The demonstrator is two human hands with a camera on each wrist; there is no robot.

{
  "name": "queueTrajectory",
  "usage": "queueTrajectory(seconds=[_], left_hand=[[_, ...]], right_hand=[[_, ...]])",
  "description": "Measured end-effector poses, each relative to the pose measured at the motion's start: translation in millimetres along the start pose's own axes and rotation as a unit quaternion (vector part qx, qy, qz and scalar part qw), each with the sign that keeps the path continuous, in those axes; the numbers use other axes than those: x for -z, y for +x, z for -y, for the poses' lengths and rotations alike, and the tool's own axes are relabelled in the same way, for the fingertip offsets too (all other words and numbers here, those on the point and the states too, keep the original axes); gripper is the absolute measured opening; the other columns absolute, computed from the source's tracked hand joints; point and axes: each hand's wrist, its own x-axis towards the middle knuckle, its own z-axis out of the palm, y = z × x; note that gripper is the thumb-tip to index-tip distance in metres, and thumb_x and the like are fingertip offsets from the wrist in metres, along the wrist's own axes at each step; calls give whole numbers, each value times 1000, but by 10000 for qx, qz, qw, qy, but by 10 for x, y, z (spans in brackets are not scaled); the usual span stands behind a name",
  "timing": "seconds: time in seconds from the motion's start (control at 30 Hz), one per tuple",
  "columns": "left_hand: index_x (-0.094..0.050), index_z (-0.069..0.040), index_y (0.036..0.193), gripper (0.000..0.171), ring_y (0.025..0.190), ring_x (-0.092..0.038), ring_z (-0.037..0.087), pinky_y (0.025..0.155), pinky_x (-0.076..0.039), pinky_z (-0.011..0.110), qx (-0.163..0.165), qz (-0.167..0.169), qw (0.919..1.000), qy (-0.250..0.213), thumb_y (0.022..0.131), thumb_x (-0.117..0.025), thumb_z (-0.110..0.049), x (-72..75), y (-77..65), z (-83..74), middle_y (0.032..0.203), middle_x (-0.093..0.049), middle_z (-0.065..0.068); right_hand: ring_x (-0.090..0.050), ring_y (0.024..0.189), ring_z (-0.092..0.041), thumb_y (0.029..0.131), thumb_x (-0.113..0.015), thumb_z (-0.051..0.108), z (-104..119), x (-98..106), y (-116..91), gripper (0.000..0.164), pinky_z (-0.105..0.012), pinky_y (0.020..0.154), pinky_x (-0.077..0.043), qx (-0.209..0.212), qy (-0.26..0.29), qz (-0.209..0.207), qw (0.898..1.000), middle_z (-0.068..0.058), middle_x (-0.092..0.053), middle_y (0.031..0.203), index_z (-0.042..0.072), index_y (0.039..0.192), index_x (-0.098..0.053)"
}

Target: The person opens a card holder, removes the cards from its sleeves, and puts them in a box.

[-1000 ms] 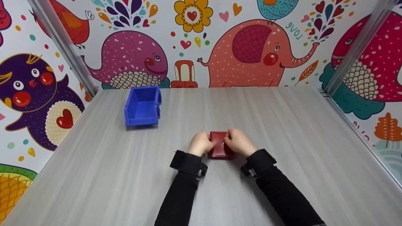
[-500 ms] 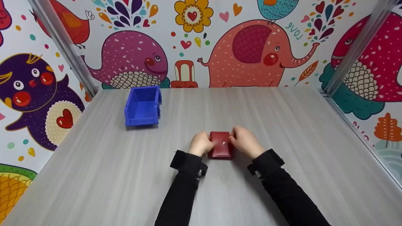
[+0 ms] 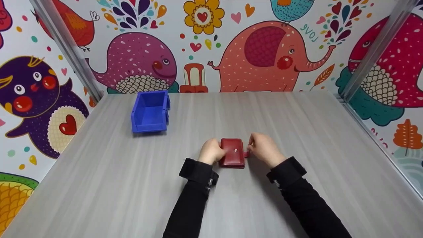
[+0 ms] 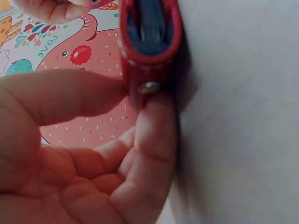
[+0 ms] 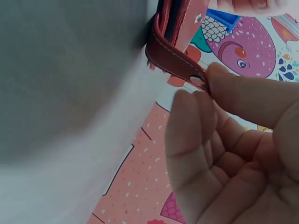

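A dark red wallet (image 3: 232, 153) lies on the table in the middle of the head view, with a small metal snap stud on its top face. My left hand (image 3: 211, 151) pinches its left edge between thumb and forefinger; the left wrist view shows the thumb on top and the forefinger by a metal rivet (image 4: 149, 87). On the other side my right hand (image 3: 264, 149) pinches the end of the wallet's closure strap (image 5: 175, 60), which stands out from the right edge, unfastened. Layered dark lining shows at the wallet's edge in the wrist views.
A blue plastic bin (image 3: 150, 112) stands at the back left of the grey wood-grain table (image 3: 297, 119). Walls printed with cartoon animals (image 3: 261, 59) border the table at the back and both sides.
My right hand has drawn back to the right from the wallet's top, pulling the strap off the stud and outward. The left hand and the wallet have stayed in place.
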Motion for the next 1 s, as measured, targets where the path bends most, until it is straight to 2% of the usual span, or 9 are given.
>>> queueTrajectory(seconds=[0.3,0.53,1.0], left_hand=[[-38,-15,50,45,49,-42,14,46,-33,22,-11,-27,10000,-43,82,-68,-7,2,8,10,49,-39,-4],[-38,-15,49,44,53,-41,14,48,-32,22,-126,-43,9999,34,81,-68,-7,2,-3,11,51,-40,-5],[-42,-14,51,41,51,-44,13,46,-34,22,-11,8,10000,-67,81,-69,-8,17,-10,1,53,-45,-3]], right_hand=[[-58,71,-31,80,-68,-2,-94,29,-39,8,-44,67,-50,-102,-110,-8,9999,-11,-61,74,-1,80,-60],[-61,74,-33,77,-65,-6,-119,18,-52,5,-45,70,-51,2,-276,-102,9996,-14,-64,77,-3,80,-62],[-61,71,-35,76,-66,-5,-161,-30,-30,4,-46,67,-51,-67,-655,-58,9978,-16,-63,74,-4,76,-62]])
